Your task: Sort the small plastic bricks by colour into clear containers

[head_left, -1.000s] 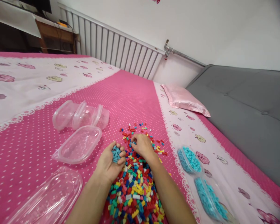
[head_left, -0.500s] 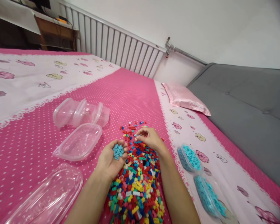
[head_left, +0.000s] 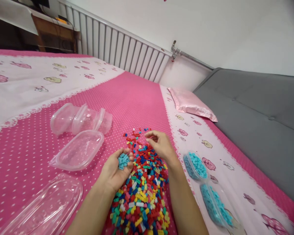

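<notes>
My left hand (head_left: 117, 169) is cupped palm up at the left side of a heap of small toy building bricks (head_left: 142, 192). A cluster of light blue toy bricks (head_left: 123, 161) rests in its palm, with the fingers curled around them. Over the far part of the heap is my right hand (head_left: 160, 145), its fingers bent and a small gap between thumb and forefinger. I see no brick between them. The heap mixes red, yellow, green, blue, white and pink bricks. Some red and blue ones lie scattered beyond it.
Two clear tubs, one nearer (head_left: 217, 204) and one farther (head_left: 197, 165), hold turquoise bricks on the right. Left are stacked clear containers (head_left: 82, 119), an open clear container (head_left: 79, 151) and a clear lid (head_left: 46, 205). A pink pillow (head_left: 191, 103) lies by the grey headboard (head_left: 250, 130).
My right hand has lifted slightly from the bricks at the far end of the heap, its thumb and forefinger now a little apart. My left hand still cups the light blue bricks.
</notes>
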